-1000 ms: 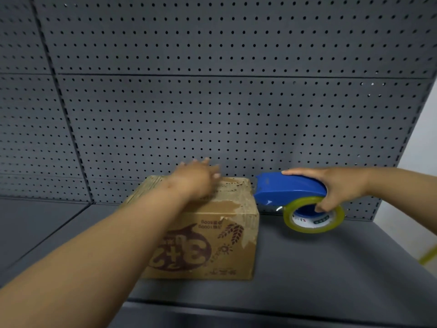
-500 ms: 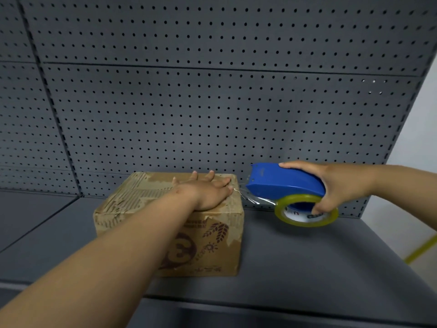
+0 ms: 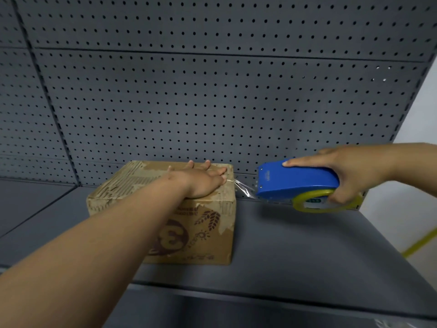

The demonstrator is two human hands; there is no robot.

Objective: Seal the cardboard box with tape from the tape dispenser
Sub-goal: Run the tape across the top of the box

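Note:
A worn brown cardboard box with dark printed marks sits on the grey shelf, flaps down. My left hand lies flat on the right part of its top, fingers spread, pinning the end of the tape at the right edge. My right hand grips a blue tape dispenser with a yellowish roll, held in the air to the right of the box. A short strip of clear tape stretches from the box's top right edge to the dispenser's mouth.
The grey shelf extends to the right of the box and to the left. A grey pegboard wall stands right behind the box. The shelf's front edge runs below. A white wall and a yellow floor line show at far right.
My left hand settled flat on the box top. My right hand drew the dispenser away to the right, and a strip of clear tape now spans the gap.

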